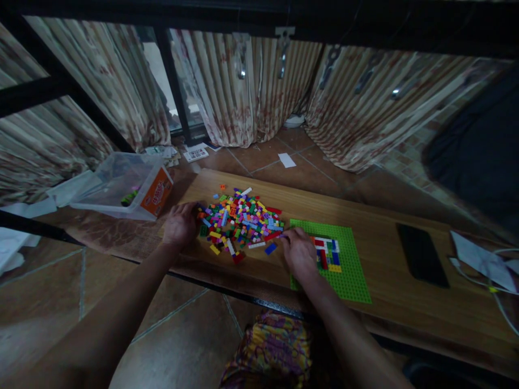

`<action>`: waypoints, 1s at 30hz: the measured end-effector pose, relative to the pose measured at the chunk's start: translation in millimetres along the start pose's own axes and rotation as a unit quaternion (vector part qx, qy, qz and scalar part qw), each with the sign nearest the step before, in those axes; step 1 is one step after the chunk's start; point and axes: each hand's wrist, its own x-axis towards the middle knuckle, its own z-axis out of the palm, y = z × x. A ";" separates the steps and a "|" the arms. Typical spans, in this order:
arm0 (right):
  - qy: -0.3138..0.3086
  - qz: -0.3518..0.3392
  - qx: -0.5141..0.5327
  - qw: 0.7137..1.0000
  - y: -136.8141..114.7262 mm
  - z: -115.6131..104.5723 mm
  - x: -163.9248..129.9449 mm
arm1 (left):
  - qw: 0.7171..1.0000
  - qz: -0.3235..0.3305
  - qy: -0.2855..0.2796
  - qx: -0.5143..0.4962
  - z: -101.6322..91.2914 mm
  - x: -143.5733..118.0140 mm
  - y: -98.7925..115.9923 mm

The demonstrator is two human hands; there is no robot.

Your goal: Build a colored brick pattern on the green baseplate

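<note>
A heap of small coloured bricks (242,222) lies on a low wooden table (377,216). My left hand (180,222) rests palm down at the heap's left edge, fingers touching the outer bricks. My right hand (299,252) lies at the heap's right edge, fingertips at a red brick, partly covering a green baseplate (347,270). Several red, white, blue and yellow bricks (327,253) are fixed on the baseplate just right of that hand. Whether either hand holds a brick is hidden.
A black phone (421,254) lies on the table's right part, with white papers and a cable (482,261) beyond it. A clear plastic tub (121,186) with an orange label stands on the floor to the left. Curtains hang behind.
</note>
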 end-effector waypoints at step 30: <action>0.103 0.174 0.082 0.976 78.7 -87.0 -66.4 | 0.999 -0.012 -0.016 0.038 -8.5 3.0 4.6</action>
